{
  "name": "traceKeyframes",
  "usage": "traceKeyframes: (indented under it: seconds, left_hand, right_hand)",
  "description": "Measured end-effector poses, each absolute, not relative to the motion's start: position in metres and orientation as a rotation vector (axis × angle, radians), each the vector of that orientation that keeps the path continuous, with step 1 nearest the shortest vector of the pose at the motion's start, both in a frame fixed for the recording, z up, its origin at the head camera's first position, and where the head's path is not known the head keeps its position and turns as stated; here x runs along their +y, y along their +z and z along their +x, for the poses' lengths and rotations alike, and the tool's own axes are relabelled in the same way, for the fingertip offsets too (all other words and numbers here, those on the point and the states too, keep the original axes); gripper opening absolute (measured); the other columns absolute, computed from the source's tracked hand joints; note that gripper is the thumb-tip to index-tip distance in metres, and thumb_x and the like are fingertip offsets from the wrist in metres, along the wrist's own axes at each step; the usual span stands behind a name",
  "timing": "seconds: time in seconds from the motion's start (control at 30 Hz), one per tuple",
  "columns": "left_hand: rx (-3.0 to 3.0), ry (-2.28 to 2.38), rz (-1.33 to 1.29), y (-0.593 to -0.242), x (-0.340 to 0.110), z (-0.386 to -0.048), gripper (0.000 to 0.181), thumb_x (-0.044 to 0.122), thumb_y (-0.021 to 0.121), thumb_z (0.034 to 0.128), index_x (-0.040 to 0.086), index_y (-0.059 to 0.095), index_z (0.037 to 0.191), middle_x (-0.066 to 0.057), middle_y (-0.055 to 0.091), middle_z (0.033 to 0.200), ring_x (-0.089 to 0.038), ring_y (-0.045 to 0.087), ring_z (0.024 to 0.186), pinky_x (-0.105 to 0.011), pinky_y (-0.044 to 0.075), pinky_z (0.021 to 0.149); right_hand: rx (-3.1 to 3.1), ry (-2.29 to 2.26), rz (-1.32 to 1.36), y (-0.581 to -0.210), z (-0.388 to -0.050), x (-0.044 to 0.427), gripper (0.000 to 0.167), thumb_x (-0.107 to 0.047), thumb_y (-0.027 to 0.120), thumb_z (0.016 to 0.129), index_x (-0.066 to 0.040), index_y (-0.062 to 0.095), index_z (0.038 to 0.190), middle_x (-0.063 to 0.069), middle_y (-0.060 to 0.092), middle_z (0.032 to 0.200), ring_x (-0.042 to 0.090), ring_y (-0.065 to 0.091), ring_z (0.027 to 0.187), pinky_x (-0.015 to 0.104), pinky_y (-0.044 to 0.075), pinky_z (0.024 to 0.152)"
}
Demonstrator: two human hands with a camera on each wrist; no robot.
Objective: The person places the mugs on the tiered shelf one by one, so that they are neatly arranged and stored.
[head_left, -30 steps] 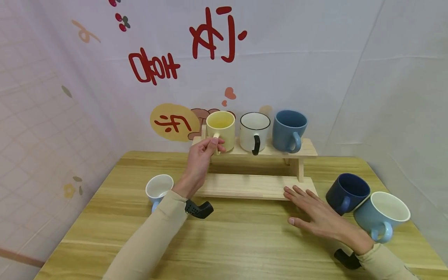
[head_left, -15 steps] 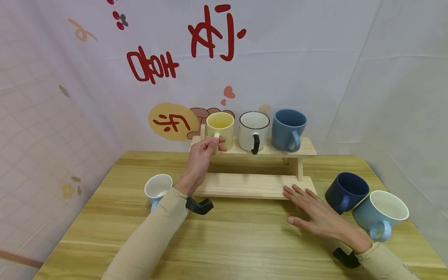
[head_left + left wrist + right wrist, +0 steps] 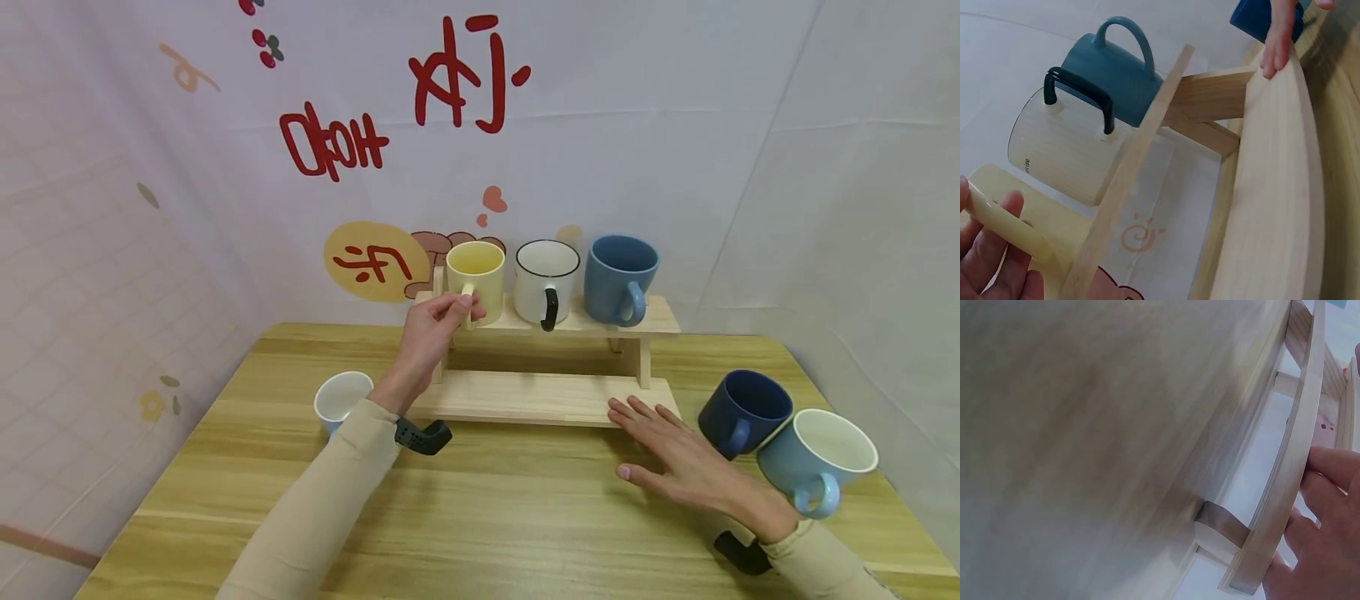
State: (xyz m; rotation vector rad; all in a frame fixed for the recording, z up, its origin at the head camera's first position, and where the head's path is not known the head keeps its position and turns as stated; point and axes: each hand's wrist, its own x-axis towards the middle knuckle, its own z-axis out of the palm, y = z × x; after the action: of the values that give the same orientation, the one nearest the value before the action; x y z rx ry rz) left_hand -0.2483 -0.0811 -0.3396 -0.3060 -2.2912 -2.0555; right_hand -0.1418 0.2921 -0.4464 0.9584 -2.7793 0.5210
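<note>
On the upper tier of a two-tier wooden rack [image 3: 540,396] stand a yellow mug [image 3: 487,287], a white mug [image 3: 536,296] with a black handle, and a blue mug [image 3: 611,283]. My left hand [image 3: 431,333] pinches the yellow mug's handle [image 3: 1010,225] between thumb and fingers; the mug sits at the left end of that tier. My right hand [image 3: 675,458] lies with fingers extended, its fingertips touching the front edge of the lower tier at the right. In the right wrist view those fingers [image 3: 1329,494] rest against the board.
A dark blue mug [image 3: 738,417] and a light blue mug [image 3: 817,454] stand to the right of the rack. Left of it is a small mug [image 3: 341,400] with a white inside, partly behind the left forearm. A printed cloth [image 3: 637,125] hangs behind the wooden table [image 3: 525,517].
The yellow mug shifts very slightly to the right toward the white mug, with the left hand on its handle. The right hand keeps its place.
</note>
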Motion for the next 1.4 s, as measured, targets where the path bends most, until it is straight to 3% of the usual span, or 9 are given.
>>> traceKeyframes:
  seconds: [0.1, 0.27, 0.6, 0.93, 1.17, 1.4]
  left_hand:
    - [-2.273, -2.022, -0.274, -0.345, -0.084, -0.243, 0.035, 0.029, 0.060, 0.1072, 0.003, 0.070, 0.128, -0.014, 0.070, 0.125, -0.023, 0.058, 0.119, -0.039, 0.046, 0.101]
    - [-2.258, -1.949, -0.310, -0.353, -0.092, -0.231, 0.040, 0.025, 0.060, 0.1071, 0.002, 0.060, 0.140, -0.015, 0.062, 0.137, -0.027, 0.057, 0.127, -0.042, 0.048, 0.108]
    - [-2.274, -1.903, -0.419, -0.360, -0.110, -0.196, 0.038, 0.023, 0.059, 0.1070, 0.000, 0.059, 0.138, -0.018, 0.065, 0.133, -0.026, 0.060, 0.127, -0.045, 0.045, 0.113]
    - [-2.286, -1.873, -0.466, -0.364, -0.141, -0.165, 0.031, 0.021, 0.059, 0.1074, 0.002, 0.062, 0.132, -0.014, 0.069, 0.125, -0.020, 0.062, 0.124, -0.019, 0.048, 0.103]
    - [-2.225, -1.827, -0.512, -0.370, -0.174, -0.150, 0.027, 0.009, 0.054, 0.1077, -0.004, 0.061, 0.131, -0.021, 0.068, 0.121, -0.012, 0.064, 0.117, -0.018, 0.048, 0.101]
    - [-2.274, -1.783, -0.489, -0.374, -0.205, -0.138, 0.029, 0.009, 0.052, 0.1087, -0.003, 0.060, 0.134, -0.011, 0.069, 0.120, -0.011, 0.063, 0.117, -0.017, 0.048, 0.099]
  right_hand:
    - [-2.780, 0.517, 0.958, -0.447, -0.142, 0.292, 0.074, -0.043, 0.071, 0.098, -0.011, 0.044, 0.158, 0.010, 0.042, 0.163, 0.035, 0.035, 0.151, 0.018, -0.002, 0.123]
    - [-2.783, 0.524, 0.960, -0.447, -0.142, 0.293, 0.074, -0.043, 0.071, 0.098, -0.011, 0.044, 0.158, 0.010, 0.042, 0.163, 0.034, 0.034, 0.151, 0.018, -0.002, 0.123]
    - [-2.759, 0.515, 0.976, -0.447, -0.142, 0.294, 0.073, -0.040, 0.073, 0.097, -0.010, 0.046, 0.157, 0.011, 0.043, 0.162, 0.034, 0.035, 0.151, 0.018, -0.001, 0.123]
    - [-2.749, 0.512, 0.982, -0.449, -0.144, 0.293, 0.072, -0.039, 0.074, 0.096, -0.010, 0.046, 0.156, 0.011, 0.044, 0.161, 0.032, 0.035, 0.151, 0.018, -0.001, 0.123]
    - [-2.749, 0.513, 0.987, -0.447, -0.144, 0.291, 0.072, -0.039, 0.073, 0.096, -0.009, 0.046, 0.156, 0.011, 0.044, 0.161, 0.033, 0.035, 0.151, 0.018, 0.000, 0.123]
    - [-2.759, 0.525, 0.985, -0.444, -0.142, 0.292, 0.072, -0.038, 0.073, 0.097, -0.008, 0.046, 0.156, 0.012, 0.044, 0.161, 0.033, 0.034, 0.151, 0.017, -0.001, 0.123]
